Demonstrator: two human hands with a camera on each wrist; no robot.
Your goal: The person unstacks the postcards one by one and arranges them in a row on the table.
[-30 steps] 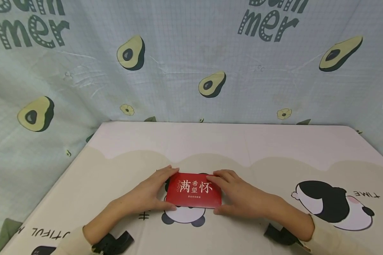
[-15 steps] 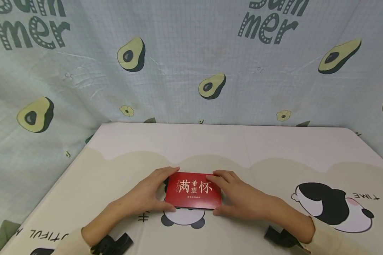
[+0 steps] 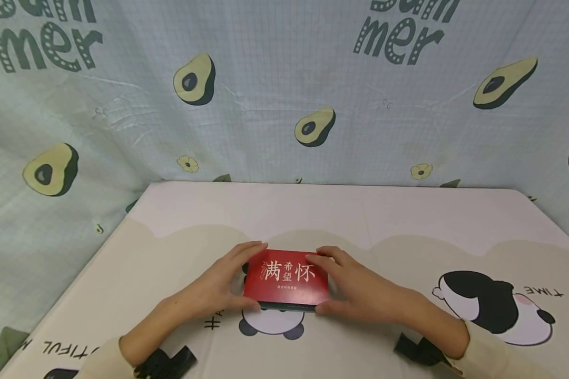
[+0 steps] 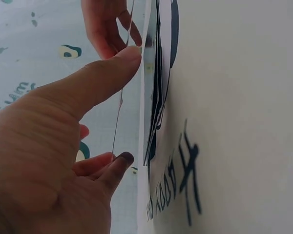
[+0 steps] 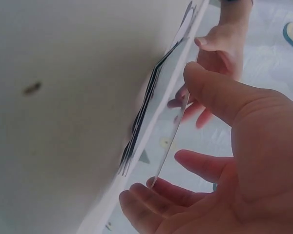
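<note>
A red card (image 3: 286,279) with white Chinese characters is held level just above the table, in the middle of the head view. My left hand (image 3: 224,287) grips its left end, thumb at the near edge and fingers at the far edge. The right hand (image 3: 360,287) grips the other end in the same way. Edge-on, the card appears as a thin line (image 4: 118,119) in the left wrist view. Under it, apart from it, a stack of several thin dark-edged sheets (image 5: 145,107) lies on the table. The head view shows only a dark strip of that stack.
A cream and pink table cover (image 3: 389,216) printed with cartoon animals and lettering spreads around the hands. Behind it hangs a pale cloth (image 3: 256,147) with avocado prints. A black wrist camera (image 3: 168,363) sits under the left wrist, another (image 3: 419,350) under the right.
The red card has risen a little off the table, both hands rising with it. A dark strip of the stack now shows below its near edge.
</note>
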